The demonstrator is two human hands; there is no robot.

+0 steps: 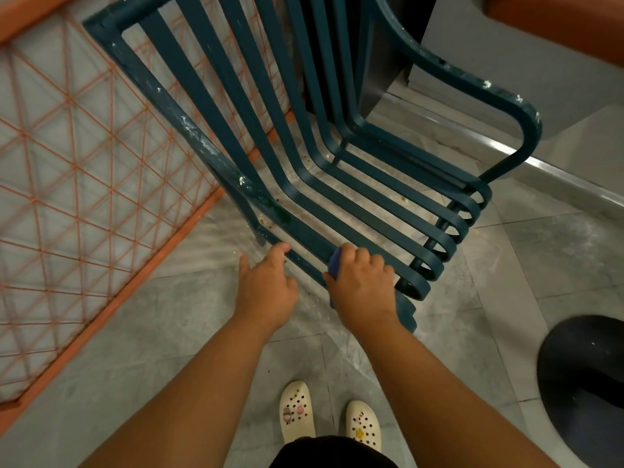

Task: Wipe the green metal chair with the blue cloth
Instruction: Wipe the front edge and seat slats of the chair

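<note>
Wiping under way at front left edge of chair (337,170) seat. Cloth (335,261) gripped in right hand (363,282), pressed on a slat. Left hand (266,282) loosely curled, fingertip touching frame, holding nothing. White specks and brown crumbs on left rail and armrest: most left to do

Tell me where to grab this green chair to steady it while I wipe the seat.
Grip the chair by its left side rail, coming from your side, probably. It is one long bar, free along its length, close to your left hand, and away from the right hand wiping with the blue cloth.
</note>
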